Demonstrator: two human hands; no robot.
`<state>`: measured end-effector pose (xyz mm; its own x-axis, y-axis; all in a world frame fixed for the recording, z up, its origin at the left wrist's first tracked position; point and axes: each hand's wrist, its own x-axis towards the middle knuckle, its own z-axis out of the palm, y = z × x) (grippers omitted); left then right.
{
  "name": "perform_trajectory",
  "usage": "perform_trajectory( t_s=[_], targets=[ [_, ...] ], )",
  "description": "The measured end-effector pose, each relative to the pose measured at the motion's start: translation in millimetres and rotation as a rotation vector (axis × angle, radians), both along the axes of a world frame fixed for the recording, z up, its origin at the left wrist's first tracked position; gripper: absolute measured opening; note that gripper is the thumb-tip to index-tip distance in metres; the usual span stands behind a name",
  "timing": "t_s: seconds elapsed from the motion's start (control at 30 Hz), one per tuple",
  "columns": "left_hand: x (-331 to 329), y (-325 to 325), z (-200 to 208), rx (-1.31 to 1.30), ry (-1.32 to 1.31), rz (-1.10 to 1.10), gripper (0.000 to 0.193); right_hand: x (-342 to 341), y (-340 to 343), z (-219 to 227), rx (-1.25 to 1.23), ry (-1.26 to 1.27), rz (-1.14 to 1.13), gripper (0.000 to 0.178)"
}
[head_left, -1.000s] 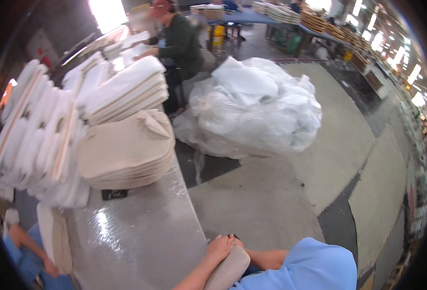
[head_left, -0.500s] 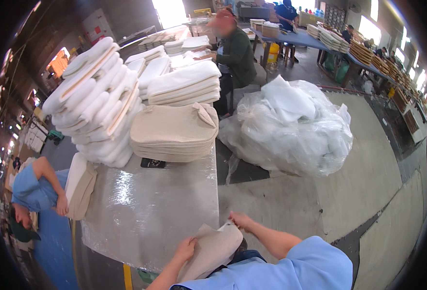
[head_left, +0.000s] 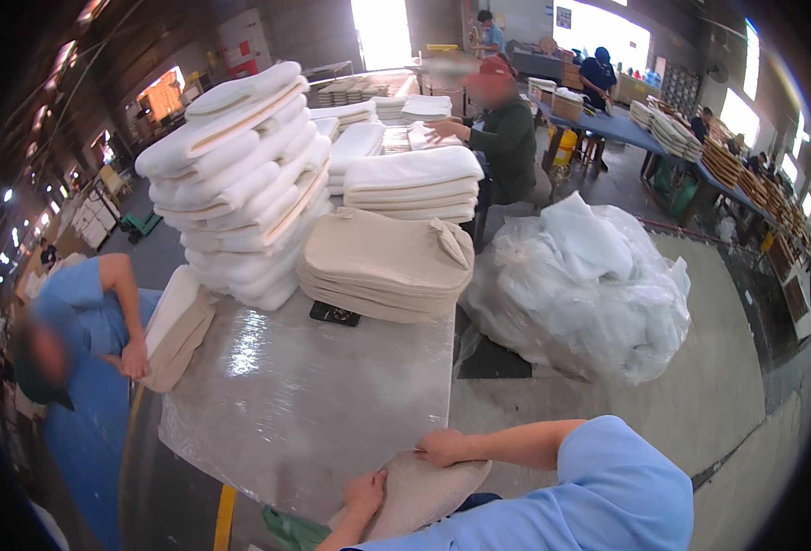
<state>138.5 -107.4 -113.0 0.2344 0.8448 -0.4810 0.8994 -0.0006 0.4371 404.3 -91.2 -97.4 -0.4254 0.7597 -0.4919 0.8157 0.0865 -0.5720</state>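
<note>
Bulging clear plastic bag [head_left: 598,326] of white padding [head_left: 584,241] on the patchy grey floor [head_left: 552,413].
Beyond it is a co-worker [head_left: 508,151] in a dark green top and red cap. Farther back, a yellow plastic bucket [head_left: 565,147] stands by the end of a long blue-topped surface [head_left: 630,133]. At lower left, a straight yellow stripe [head_left: 225,516] marks the floor.

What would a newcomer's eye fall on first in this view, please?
Probably the tall, leaning stack of folded white padding at the far left of the plastic-covered table, and the bulky translucent plastic bag of white material on the floor to the table's right. Next might come the beige fabric piece at the near edge, between the person's left grip and right grip.
</note>
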Motion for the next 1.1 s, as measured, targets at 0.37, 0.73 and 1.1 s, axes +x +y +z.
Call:
perform_trajectory(
  t_s=[0.37,0.73,1.1],
  targets=[
    [-1.1,21.0,-14.1,0.223,0.017,0.088,0.052,-14.3,20.9,-23.6,0.172,-0.056,0.008,0.042],
    [-77.4,-21.9,14.9,-0.303,-0.1,0.201,0.058,-2.7,21.0,-19.4,0.11,-0.015,0.04,0.04],
    [-70.8,-35.1,-25.3,0.264,0.01,0.254,0.043,-6.8,10.3,-40.6,0.098,-0.067,0.024,0.041]
  ],
)
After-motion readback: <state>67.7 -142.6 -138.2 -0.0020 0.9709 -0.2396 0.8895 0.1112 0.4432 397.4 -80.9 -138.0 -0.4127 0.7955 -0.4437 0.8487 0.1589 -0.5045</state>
